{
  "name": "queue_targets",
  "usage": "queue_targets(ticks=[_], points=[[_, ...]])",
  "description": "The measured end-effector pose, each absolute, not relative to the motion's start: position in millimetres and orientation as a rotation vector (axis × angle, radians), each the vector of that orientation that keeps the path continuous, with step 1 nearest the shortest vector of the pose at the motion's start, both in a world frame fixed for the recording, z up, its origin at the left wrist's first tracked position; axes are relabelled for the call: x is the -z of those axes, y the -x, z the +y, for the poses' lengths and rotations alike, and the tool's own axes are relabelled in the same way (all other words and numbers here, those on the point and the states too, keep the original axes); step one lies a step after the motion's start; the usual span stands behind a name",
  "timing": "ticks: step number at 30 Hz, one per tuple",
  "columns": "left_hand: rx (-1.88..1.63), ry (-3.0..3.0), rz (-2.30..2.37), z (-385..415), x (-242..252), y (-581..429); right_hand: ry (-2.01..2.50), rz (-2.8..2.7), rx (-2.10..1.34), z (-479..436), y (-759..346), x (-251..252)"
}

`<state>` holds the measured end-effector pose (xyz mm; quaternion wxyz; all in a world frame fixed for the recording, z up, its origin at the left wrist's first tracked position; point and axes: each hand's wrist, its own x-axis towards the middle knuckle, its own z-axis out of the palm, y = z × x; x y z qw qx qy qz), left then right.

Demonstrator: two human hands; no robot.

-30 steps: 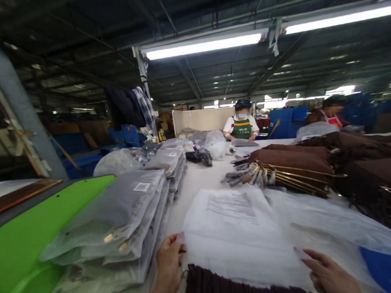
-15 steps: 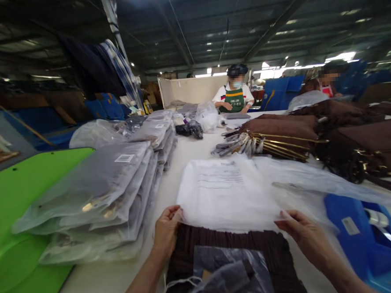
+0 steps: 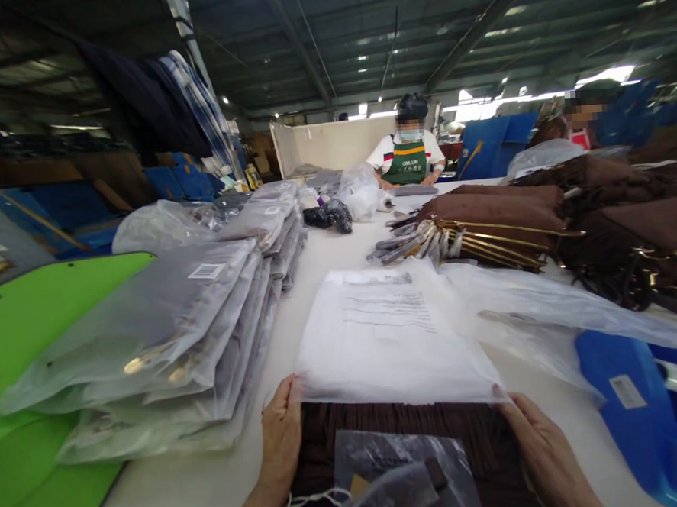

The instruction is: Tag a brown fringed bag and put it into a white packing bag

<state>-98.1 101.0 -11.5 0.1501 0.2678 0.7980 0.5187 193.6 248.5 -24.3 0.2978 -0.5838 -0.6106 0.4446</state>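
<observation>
A white translucent plastic bag (image 3: 390, 350) with printed lines lies in front of me, its near edge stretched between both hands. My left hand (image 3: 283, 425) pinches the left corner, and my right hand (image 3: 532, 425) pinches the right corner. Just under that edge is a dark brown pleated fabric item (image 3: 494, 458), its far end at the bag's opening. On the brown item rests a small clear packet (image 3: 405, 456) with a tan tag and a white cord (image 3: 316, 498).
Stacked bagged grey items (image 3: 164, 318) stand at left on a green board (image 3: 11, 335). Brown bags with gold chains (image 3: 496, 205) lie at back right. A blue bin (image 3: 617, 412) sits at right. A person in a green apron (image 3: 413, 163) stands across the table.
Both hands have moved slightly apart and nearer to me, drawing the bag's edge wider and flatter over the far end of the brown item. The camera view has shifted a little.
</observation>
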Motion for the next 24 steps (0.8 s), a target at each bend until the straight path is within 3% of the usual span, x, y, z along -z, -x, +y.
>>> queue_targets(ticks=[6,20,24], points=[[-1.491,-0.675,2.369,92.8,9.2,95.5,1.562,-1.481,-1.307,242.6,-190.8,17.1],[-1.546,-0.253,1.818,100.1,-10.6,95.7,1.553,-1.160,-1.508,235.4,-179.3,-0.4],[-1.672,-0.187,1.753,98.4,-5.6,92.5,1.591,-1.305,-1.391,232.9,-181.6,1.8]])
